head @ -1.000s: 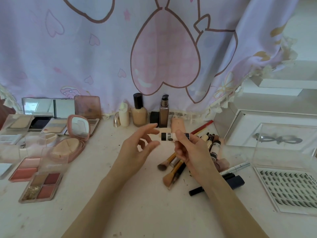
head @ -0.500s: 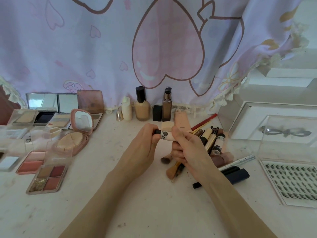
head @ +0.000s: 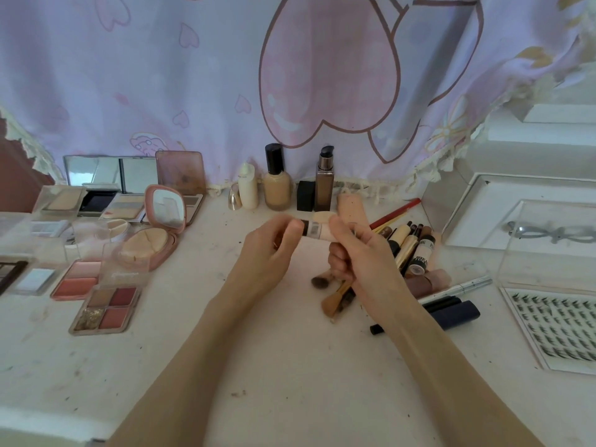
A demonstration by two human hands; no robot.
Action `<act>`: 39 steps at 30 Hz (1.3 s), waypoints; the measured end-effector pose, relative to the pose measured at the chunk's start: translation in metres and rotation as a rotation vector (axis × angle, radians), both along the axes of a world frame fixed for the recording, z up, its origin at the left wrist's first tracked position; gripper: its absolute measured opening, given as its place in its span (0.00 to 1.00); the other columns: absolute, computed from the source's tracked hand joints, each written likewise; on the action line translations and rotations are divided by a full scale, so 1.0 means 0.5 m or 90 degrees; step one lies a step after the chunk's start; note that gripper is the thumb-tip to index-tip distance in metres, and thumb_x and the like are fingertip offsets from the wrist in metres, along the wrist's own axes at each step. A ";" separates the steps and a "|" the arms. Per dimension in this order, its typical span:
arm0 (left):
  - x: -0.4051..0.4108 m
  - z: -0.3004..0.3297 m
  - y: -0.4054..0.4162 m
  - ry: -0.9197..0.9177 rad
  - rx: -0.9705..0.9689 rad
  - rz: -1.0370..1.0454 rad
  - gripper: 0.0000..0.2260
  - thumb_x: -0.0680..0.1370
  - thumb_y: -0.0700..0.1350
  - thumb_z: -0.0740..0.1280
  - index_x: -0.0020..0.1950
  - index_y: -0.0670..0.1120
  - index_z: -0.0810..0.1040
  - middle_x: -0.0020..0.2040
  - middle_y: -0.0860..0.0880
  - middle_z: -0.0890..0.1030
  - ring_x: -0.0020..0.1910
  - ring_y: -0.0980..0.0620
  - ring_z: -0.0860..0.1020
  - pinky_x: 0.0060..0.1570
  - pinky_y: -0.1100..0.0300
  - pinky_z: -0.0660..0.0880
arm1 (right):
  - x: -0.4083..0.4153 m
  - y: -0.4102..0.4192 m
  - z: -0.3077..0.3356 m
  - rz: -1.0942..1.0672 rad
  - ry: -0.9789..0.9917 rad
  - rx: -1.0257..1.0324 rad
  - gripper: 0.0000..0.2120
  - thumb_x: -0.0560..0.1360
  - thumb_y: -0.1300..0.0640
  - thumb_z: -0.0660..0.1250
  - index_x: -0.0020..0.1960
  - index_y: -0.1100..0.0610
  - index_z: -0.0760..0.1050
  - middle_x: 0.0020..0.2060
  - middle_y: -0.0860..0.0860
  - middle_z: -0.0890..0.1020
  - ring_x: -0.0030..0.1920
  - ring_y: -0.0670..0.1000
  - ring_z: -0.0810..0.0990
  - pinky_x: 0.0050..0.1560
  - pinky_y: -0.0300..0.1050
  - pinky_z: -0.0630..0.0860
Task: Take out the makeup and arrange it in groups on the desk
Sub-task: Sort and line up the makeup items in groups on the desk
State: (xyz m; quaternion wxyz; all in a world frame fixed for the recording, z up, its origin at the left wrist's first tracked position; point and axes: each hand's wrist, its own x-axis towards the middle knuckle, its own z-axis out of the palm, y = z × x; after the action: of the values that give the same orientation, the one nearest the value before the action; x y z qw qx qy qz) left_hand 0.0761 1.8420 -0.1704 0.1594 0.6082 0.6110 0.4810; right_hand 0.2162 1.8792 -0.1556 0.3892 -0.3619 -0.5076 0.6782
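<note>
A small pale pink tube [head: 317,230] with a black cap and a barcode label is held level above the middle of the desk. My right hand [head: 361,256] grips its body. My left hand [head: 271,250] pinches the black cap end with thumb and fingertips. Beneath my right hand lie several brushes [head: 335,296]. Concealer tubes [head: 409,246] lie in a bunch to its right. Foundation bottles [head: 277,185] stand at the back by the curtain. Palettes [head: 104,308] and compacts [head: 151,243] sit in a group on the left.
A white desk [head: 274,366] carries everything. A clear box [head: 548,240] and a lash tray [head: 561,330] sit at the right. Dark pens and a navy tube [head: 454,312] lie near my right forearm. A printed curtain [head: 225,75] hangs behind.
My left hand came in from open beside the tube and took hold of its cap end. Both hands stay together over the brushes.
</note>
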 end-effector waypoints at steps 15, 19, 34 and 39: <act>-0.019 -0.006 0.002 -0.013 -0.015 -0.108 0.15 0.74 0.43 0.69 0.54 0.56 0.66 0.39 0.52 0.74 0.34 0.60 0.71 0.37 0.70 0.68 | 0.009 0.014 -0.011 -0.038 -0.009 0.017 0.08 0.76 0.58 0.65 0.50 0.63 0.75 0.25 0.49 0.73 0.28 0.48 0.67 0.28 0.39 0.65; -0.018 -0.001 -0.001 0.020 -0.002 -0.103 0.06 0.76 0.42 0.66 0.49 0.51 0.70 0.34 0.54 0.71 0.32 0.61 0.69 0.35 0.71 0.67 | 0.009 0.016 -0.013 -0.024 -0.017 0.035 0.05 0.77 0.58 0.64 0.47 0.60 0.75 0.25 0.48 0.73 0.28 0.48 0.68 0.29 0.39 0.65; -0.025 0.002 -0.001 -0.049 -0.013 -0.068 0.10 0.76 0.42 0.67 0.49 0.56 0.71 0.38 0.53 0.76 0.36 0.57 0.74 0.41 0.61 0.74 | 0.013 0.022 -0.015 -0.001 -0.018 -0.011 0.10 0.77 0.61 0.64 0.56 0.63 0.75 0.35 0.54 0.79 0.31 0.46 0.75 0.32 0.38 0.69; -0.030 0.010 0.000 -0.101 0.008 0.029 0.05 0.78 0.45 0.62 0.43 0.53 0.74 0.34 0.56 0.75 0.33 0.65 0.73 0.37 0.72 0.70 | 0.004 0.014 -0.018 0.041 -0.154 0.151 0.07 0.74 0.61 0.67 0.52 0.56 0.75 0.45 0.50 0.82 0.39 0.41 0.79 0.36 0.34 0.74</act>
State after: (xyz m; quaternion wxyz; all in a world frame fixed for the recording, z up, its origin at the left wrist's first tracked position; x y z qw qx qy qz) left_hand 0.0612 1.8422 -0.1656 0.1925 0.5552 0.6068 0.5353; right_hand 0.2184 1.8860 -0.1647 0.3431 -0.3757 -0.6386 0.5773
